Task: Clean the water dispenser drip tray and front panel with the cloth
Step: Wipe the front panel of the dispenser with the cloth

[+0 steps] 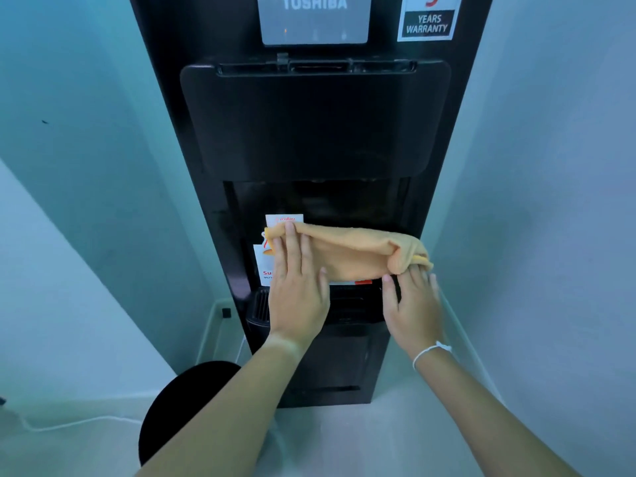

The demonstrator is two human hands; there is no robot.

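A tall black water dispenser stands in a wall corner. An orange cloth is stretched across its dispensing recess, over a white sticker on the back wall. My left hand lies flat with fingers spread, pressing the cloth's left end. My right hand grips the bunched right end with its fingertips. The slotted black drip tray sits just below, mostly hidden behind both hands.
Pale walls close in on both sides. A grey Toshiba panel and a warranty sticker sit up top. A round black object rests on the floor at lower left, near a white cable.
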